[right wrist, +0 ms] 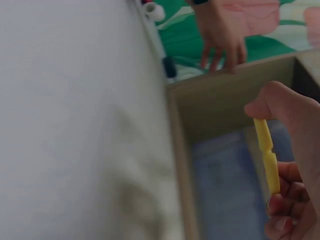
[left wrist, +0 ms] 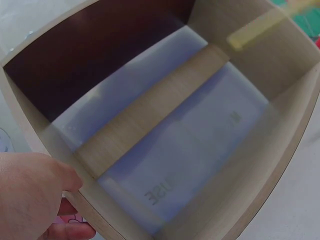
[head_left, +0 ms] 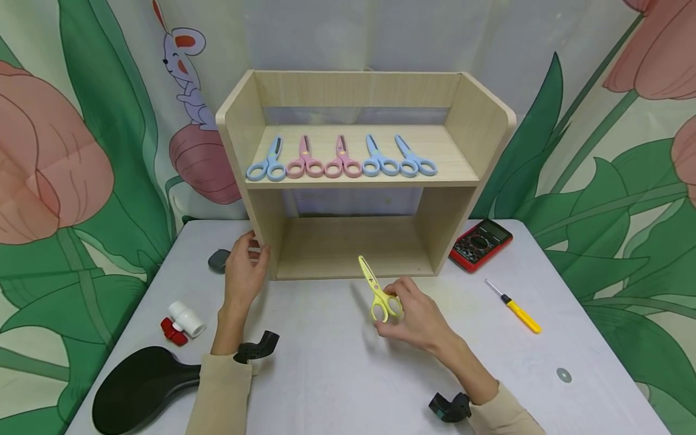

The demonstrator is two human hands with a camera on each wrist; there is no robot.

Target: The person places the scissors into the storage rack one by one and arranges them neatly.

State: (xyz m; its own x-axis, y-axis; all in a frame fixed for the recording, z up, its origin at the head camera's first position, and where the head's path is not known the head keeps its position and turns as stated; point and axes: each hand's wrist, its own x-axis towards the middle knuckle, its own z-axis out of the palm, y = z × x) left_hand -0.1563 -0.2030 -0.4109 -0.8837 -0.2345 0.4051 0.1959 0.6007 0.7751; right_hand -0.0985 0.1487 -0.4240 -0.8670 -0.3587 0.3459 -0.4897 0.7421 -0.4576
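A pair of yellow scissors (head_left: 379, 296) is pinched by its handle loops in my right hand (head_left: 415, 314), blades pointing up and away, in front of the lower compartment. In the right wrist view the yellow handles (right wrist: 269, 160) show edge-on between thumb and fingers. My left hand (head_left: 246, 269) grips the left side panel of the two-level wooden shelf (head_left: 356, 232). In the left wrist view the left thumb (left wrist: 70, 177) lies at the panel's front edge, fingers on its outer side. Along the upper board several blue scissors (head_left: 267, 164) and two pink scissors (head_left: 305, 162) lie in a row.
Right of the shelf are a red multimeter (head_left: 481, 243), a yellow-handled screwdriver (head_left: 521, 313) and a metal washer (head_left: 563, 375). To the left lie a dark grey object (head_left: 219, 260), a white pipe fitting with a red part (head_left: 186, 319) and a black paddle-shaped object (head_left: 142, 389).
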